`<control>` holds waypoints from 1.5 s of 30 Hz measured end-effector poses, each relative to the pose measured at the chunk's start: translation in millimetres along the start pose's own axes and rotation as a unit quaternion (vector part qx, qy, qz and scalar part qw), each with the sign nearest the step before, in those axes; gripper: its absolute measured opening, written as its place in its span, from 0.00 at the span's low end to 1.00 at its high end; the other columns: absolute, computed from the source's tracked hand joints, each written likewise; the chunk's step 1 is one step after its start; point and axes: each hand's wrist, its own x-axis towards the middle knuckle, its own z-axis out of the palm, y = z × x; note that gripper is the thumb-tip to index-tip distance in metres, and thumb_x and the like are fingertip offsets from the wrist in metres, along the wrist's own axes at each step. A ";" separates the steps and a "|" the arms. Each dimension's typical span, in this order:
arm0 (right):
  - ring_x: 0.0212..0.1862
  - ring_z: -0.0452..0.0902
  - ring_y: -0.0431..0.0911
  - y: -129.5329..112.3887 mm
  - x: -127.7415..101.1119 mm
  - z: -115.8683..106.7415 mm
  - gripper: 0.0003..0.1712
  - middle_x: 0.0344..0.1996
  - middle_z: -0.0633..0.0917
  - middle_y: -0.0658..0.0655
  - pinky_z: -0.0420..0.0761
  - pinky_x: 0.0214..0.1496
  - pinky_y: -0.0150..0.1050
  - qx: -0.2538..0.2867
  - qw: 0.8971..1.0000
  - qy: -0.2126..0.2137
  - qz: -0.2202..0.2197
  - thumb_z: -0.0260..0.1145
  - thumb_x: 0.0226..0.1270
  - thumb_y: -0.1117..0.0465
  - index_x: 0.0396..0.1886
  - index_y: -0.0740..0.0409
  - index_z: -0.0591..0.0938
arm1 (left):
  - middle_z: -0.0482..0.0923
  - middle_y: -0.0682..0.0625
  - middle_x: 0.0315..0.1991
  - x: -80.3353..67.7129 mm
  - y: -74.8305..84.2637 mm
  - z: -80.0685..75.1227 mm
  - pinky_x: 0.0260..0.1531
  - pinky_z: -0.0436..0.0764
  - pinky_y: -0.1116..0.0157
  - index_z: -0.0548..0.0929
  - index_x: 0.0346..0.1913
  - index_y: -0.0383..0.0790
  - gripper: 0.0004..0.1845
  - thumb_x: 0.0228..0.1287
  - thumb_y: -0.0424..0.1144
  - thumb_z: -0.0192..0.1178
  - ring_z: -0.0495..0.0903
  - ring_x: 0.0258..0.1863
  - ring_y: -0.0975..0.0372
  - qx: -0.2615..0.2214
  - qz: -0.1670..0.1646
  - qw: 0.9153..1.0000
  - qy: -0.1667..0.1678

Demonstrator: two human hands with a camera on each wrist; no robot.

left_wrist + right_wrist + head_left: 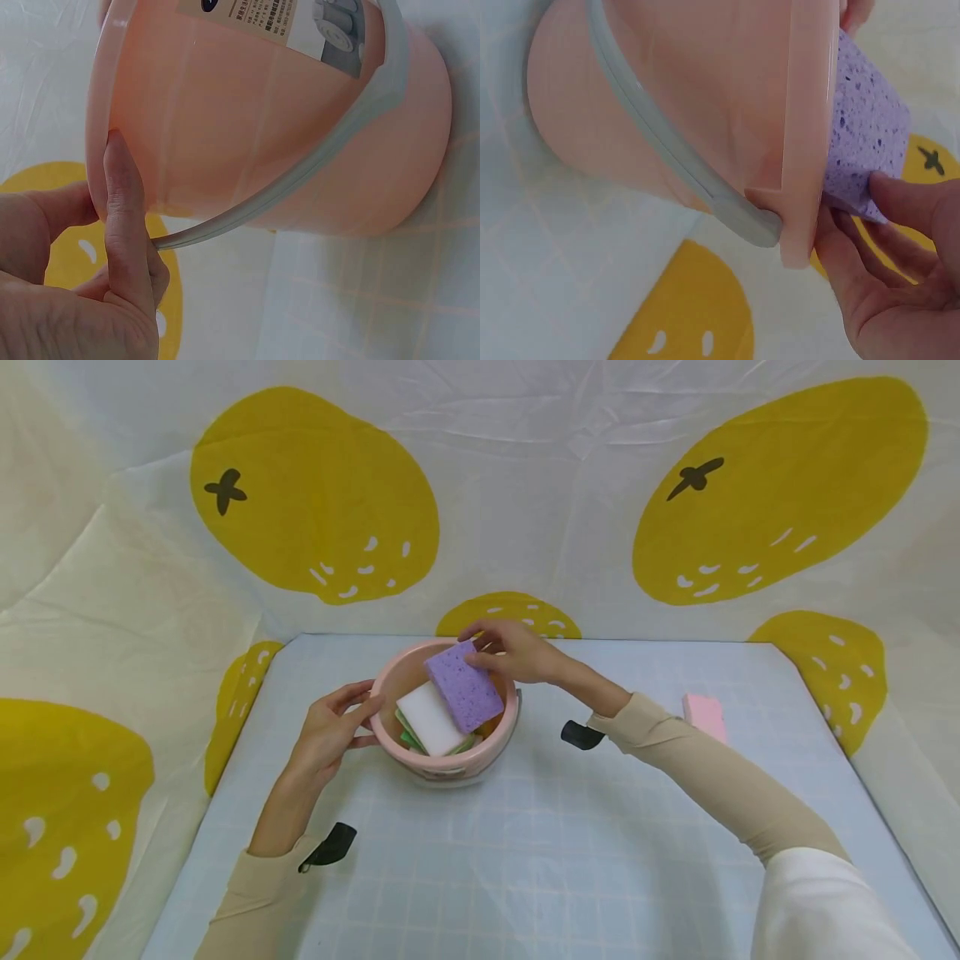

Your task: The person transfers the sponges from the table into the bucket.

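Purple sponge [464, 685] is pinched at its far end by the right hand [513, 650], fingers and thumb curled round it, and is held tilted over the mouth of the pink bucket [390, 739], its lower end already inside the rim. In the right wrist view the same sponge [864, 142] is seen projecting above the bucket rim [808, 150], with the fingertips [900, 196] closed on its edge.

The bucket is steadied at its left side by the left hand [330, 735]; the thumb is laid along the rim and the fingers are curled loosely against the wall, so it is touched and braced rather than lifted. In the left wrist view the thumb [124, 202] is pressed to the bucket wall [262, 120], just above the grey handle [315, 161], which hangs down against the side.

Inside the bucket a white sponge [430, 718] is seen beside the purple one, with green and orange pieces beneath it. Judging from this, most of the filling appears done; the purple sponge is only partly in and not yet released.

Well to the right of the bucket, a pink sponge [705, 714] is left lying on the desk [525, 860]. Nothing is seen between it and the bucket except the right forearm.
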 end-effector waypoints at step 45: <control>0.50 0.81 0.52 -0.1 -40.3 -19.4 0.17 0.49 0.85 0.62 0.86 0.55 0.45 -0.091 0.994 0.047 -0.024 0.70 0.70 0.66 0.56 0.68 0.82 | 0.70 0.42 0.64 -4.7 2.8 3.3 0.34 0.88 0.68 0.72 0.73 0.38 0.30 0.74 0.45 0.64 0.80 0.35 0.68 0.016 -0.003 1.000 0.006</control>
